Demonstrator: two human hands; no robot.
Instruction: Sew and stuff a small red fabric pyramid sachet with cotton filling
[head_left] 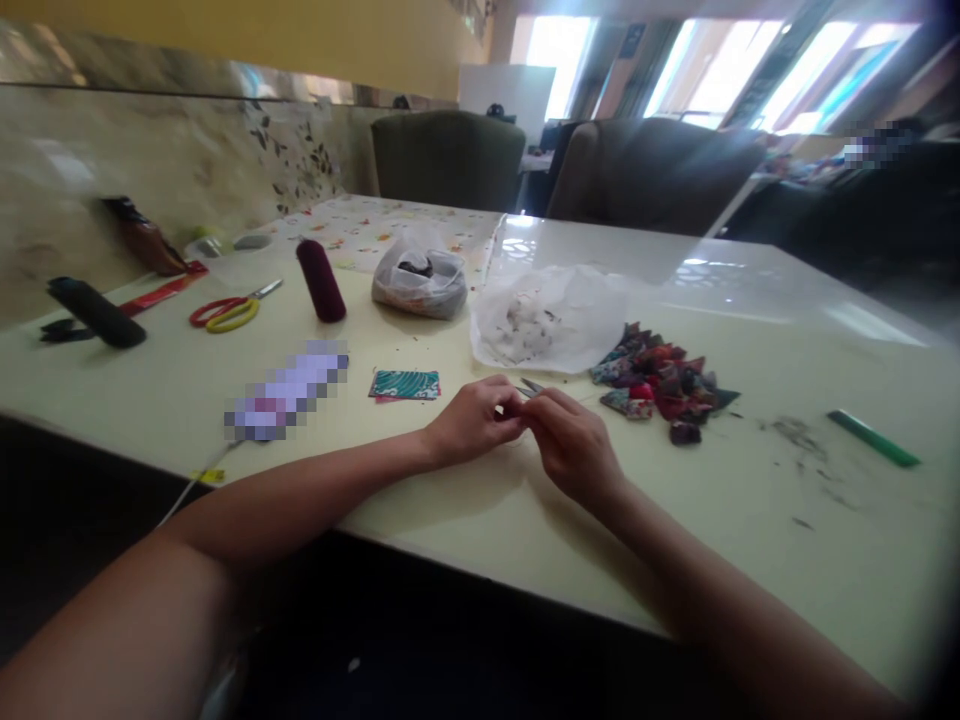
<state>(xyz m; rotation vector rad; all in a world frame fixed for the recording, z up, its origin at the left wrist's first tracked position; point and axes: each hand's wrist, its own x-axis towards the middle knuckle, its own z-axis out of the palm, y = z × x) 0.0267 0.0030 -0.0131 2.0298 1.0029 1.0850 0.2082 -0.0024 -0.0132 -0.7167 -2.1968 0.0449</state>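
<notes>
My left hand (474, 420) is closed in a pinch above the front of the table, its thumb and forefinger curled round. What it pinches is too small to make out. Against its fingertips my right hand (574, 440) is also closed. Two pointed metal tips, like those of small snips (531, 387), stick out from the right hand toward the left; the rest of them is hidden. Left of the hands lies a little stack of patterned teal fabric pieces (406, 385). To the right is a heap of folded, pointed fabric pieces (667, 375) in mixed colours.
Behind the hands are an open white plastic bag (551, 320) and a filled bag (420, 280). Farther left stand a maroon thread spool (321, 280), red-and-yellow scissors (234, 312) and a dark spool (101, 315). A blurred-out phone-like object (289, 392) has a cable. A green strip (874, 438) lies right.
</notes>
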